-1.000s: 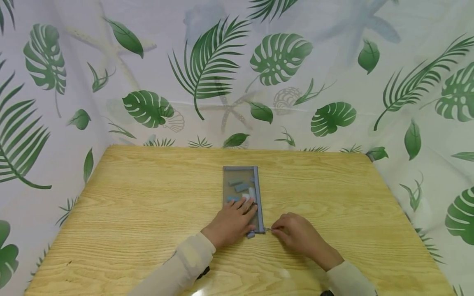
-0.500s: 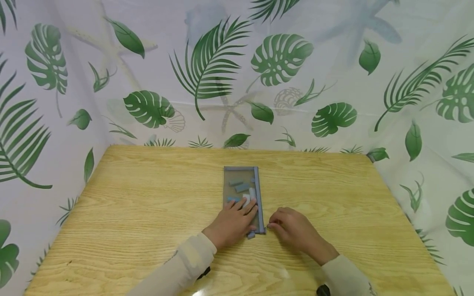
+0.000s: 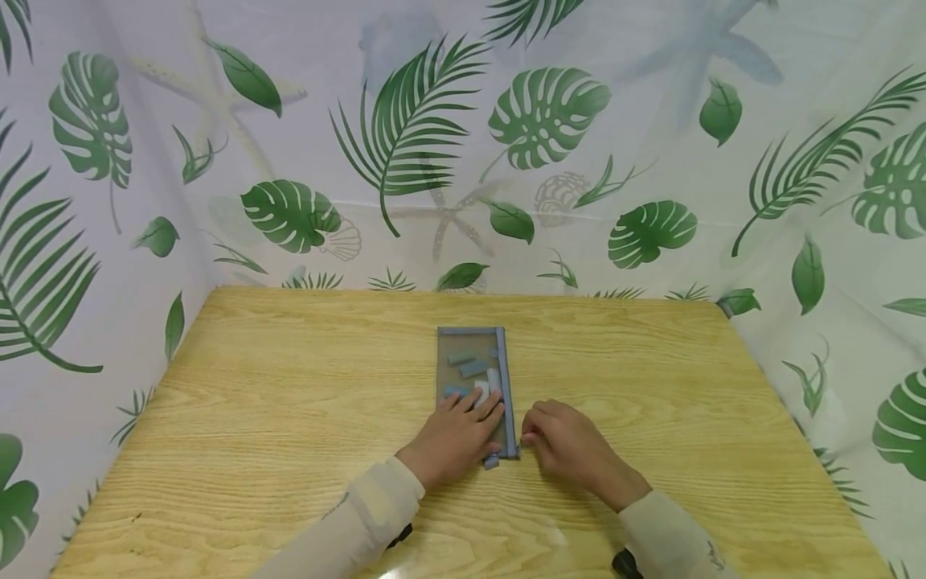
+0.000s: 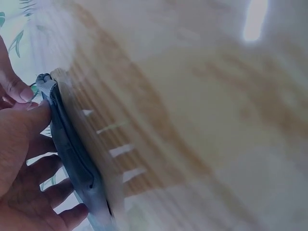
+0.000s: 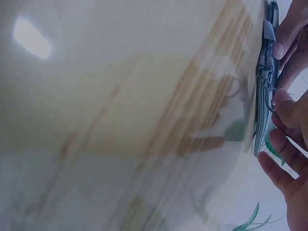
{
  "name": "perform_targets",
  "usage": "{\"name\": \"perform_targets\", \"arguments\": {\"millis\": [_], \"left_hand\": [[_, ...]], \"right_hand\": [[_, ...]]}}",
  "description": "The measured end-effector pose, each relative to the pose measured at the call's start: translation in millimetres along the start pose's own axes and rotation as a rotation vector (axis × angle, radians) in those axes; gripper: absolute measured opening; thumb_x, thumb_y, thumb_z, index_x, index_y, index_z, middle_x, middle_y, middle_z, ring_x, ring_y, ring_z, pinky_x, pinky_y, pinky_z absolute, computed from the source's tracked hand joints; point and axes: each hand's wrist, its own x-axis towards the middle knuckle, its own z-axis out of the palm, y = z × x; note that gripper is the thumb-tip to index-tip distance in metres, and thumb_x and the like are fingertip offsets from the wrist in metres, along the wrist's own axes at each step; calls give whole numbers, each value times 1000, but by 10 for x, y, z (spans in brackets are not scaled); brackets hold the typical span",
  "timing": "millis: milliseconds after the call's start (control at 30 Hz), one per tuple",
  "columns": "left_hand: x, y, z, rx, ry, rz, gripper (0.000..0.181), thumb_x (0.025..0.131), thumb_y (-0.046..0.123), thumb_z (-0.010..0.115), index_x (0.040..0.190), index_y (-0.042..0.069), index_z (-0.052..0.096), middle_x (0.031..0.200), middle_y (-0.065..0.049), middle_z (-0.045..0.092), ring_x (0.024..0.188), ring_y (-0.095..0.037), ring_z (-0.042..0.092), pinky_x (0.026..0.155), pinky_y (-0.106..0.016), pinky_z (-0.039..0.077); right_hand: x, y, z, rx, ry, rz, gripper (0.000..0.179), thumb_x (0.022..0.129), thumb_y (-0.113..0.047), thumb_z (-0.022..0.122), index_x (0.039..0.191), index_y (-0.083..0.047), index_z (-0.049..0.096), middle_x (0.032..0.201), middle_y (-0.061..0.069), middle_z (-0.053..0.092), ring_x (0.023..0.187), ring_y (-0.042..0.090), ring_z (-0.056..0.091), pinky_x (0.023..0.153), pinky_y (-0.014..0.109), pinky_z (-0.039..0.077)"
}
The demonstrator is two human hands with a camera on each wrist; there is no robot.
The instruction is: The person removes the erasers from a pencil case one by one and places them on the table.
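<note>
A flat, see-through zip pouch [image 3: 450,344] with blue-grey edging lies lengthwise on the table. Several blue, grey and white pieces [image 3: 473,368] show through its top sheet; what they are cannot be made out. My left hand [image 3: 450,438] rests on the pouch's near half, fingers spread, covering part of it. Beside the near right corner, my right hand [image 3: 575,450] pinches the zip pull, whose thin ring [image 5: 270,103] shows at the thumb in the right wrist view. The zip [image 3: 505,378] runs along the right edge. A small fabric tab [image 3: 491,462] sticks out at the near end.
The pouch lies on a wood-grain table [image 3: 304,362]. A white cloth with green leaf prints [image 3: 434,121] hangs behind the table and along both sides. Bright light reflects off the tabletop in both wrist views.
My right hand has shifted slightly left and away from me, closer to the pouch's near right corner, still at the zip pull. The left hand and the pouch look unmoved.
</note>
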Motion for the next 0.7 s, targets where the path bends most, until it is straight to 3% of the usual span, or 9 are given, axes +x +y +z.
{"name": "perform_targets", "arguments": {"millis": [167,700], "left_hand": [[7,8,8,5,-3,-6,59,106,46,47,155,12,45,160,-5,39,146,-27,39,115,-47,39],[17,11,58,48,24,-4,58,106,47,48,154,14,46,158,-4,41,144,-26,41,113,-45,41]], "right_hand": [[31,5,24,-31,44,-53,20,79,-6,84,78,-11,64,74,-6,57,67,10,50,61,30,48],[86,51,64,-76,32,-65,22,79,-5,84,75,-13,63,72,-6,59,66,12,50,63,33,48]]}}
